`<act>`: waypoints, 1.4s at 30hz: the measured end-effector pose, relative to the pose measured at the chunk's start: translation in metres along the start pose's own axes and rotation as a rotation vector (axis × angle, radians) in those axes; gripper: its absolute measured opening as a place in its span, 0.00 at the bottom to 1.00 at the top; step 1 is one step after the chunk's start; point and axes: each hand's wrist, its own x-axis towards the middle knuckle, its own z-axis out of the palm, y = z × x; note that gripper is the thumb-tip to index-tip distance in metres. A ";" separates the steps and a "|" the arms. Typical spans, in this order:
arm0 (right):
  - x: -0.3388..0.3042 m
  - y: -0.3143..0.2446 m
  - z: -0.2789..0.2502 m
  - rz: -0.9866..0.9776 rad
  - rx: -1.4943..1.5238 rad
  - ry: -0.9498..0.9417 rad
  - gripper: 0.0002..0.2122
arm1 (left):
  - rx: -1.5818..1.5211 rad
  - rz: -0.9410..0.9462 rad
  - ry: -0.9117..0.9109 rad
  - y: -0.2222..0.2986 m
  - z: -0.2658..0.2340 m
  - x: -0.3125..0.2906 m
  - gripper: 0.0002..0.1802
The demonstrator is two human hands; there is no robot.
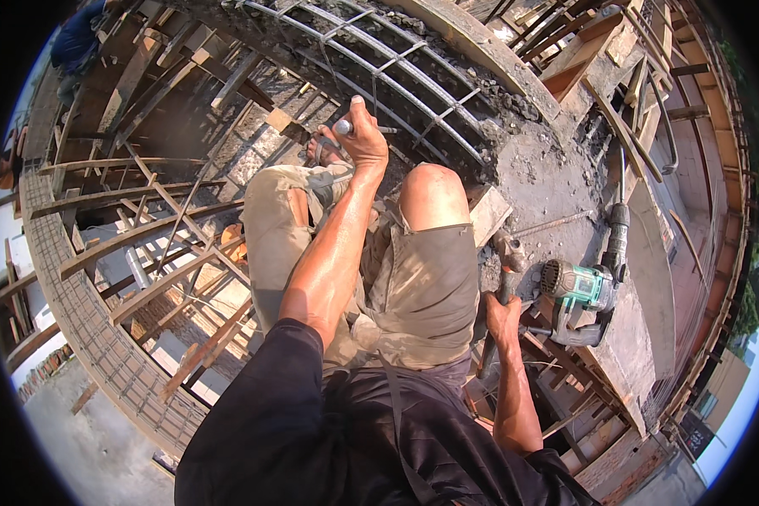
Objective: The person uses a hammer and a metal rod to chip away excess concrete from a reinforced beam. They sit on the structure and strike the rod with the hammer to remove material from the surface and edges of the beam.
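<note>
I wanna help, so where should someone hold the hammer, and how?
Probably the handle, from the right, like the right hand: it's long and straight, with the head at the far end and a leg to its left.

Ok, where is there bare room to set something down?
The grey concrete between the rebar grid and green power drill has a mostly bare, gritty patch. It's crowded around the right hand and hammer, and among the upper-right planks.

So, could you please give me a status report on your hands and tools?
Left hand closed on metal rod; right hand closed on hammer. Hammer and metal rod apart. Green rotary hammer lying beside right hand.
</note>
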 end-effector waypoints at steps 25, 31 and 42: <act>0.001 -0.011 0.004 -0.044 -0.025 0.016 0.16 | 0.272 0.210 -0.272 -0.021 -0.025 -0.009 0.26; -0.002 -0.003 0.002 -0.012 -0.020 0.032 0.16 | -0.132 -0.042 0.122 0.038 0.007 0.054 0.26; -0.009 -0.011 0.005 -0.029 -0.018 0.058 0.16 | 0.324 0.303 -0.339 -0.010 0.002 0.006 0.26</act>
